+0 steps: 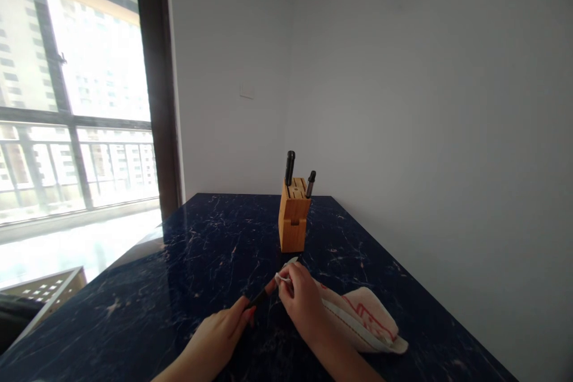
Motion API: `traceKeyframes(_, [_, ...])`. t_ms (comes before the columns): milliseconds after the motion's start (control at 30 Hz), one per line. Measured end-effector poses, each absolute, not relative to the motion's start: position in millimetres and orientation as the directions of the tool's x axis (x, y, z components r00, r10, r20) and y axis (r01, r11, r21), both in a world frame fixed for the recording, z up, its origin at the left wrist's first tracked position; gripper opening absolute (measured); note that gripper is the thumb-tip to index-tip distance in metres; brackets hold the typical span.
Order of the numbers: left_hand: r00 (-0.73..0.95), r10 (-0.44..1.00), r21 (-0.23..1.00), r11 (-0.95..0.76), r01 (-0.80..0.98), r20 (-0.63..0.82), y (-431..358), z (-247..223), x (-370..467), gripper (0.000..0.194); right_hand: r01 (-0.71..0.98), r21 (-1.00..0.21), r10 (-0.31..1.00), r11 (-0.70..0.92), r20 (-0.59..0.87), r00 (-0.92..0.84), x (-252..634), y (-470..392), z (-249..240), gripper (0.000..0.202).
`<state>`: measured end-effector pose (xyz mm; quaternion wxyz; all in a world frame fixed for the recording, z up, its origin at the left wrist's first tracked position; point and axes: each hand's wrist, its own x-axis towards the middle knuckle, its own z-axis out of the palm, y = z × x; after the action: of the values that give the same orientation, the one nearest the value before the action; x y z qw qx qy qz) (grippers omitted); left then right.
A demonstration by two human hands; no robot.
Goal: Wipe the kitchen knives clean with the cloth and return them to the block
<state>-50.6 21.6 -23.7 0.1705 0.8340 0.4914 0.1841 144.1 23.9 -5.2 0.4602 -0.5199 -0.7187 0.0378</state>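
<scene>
My left hand (221,329) is closed around the black handle of a knife (256,299), which slants up and away to the right. Pinched in my right hand (303,299) is a corner of a white towel with red markings (364,317), pressed against the blade. The blade's tip shows just beyond my right fingers; the rest is mostly hidden. The towel's loose part lies crumpled on the table to the right, partly behind my forearm. Beyond both hands stands a wooden knife block (293,221), holding two black-handled tools in its slots.
The dark blue marbled table (215,239) reaches back to the grey walls. Its right edge runs along the wall. At left are a window with a dark frame (154,71) and a chair-like piece with a perforated panel (49,292) beside the table.
</scene>
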Motion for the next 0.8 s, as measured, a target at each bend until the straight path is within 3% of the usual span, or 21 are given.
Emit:
traceKeyframes(300, [0.436, 0.889, 0.451, -0.449, 0.771, 0.140, 20, -21, -48, 0.032, 0.729, -0.557, 0.771, 0.398, 0.634, 0.063, 161, 35, -7, 0.015])
traceKeyframes(633, [0.424, 0.895, 0.489, -0.434, 0.757, 0.138, 20, -21, -48, 0.029, 0.702, -0.511, 0.804, 0.496, 0.575, -0.150, 140, 15, -1, 0.019])
traceKeyframes(800, [0.428, 0.897, 0.500, -0.421, 0.756, 0.109, 19, -18, -47, 0.031, 0.720, -0.507, 0.820, 0.474, 0.551, -0.151, 140, 14, 0, 0.018])
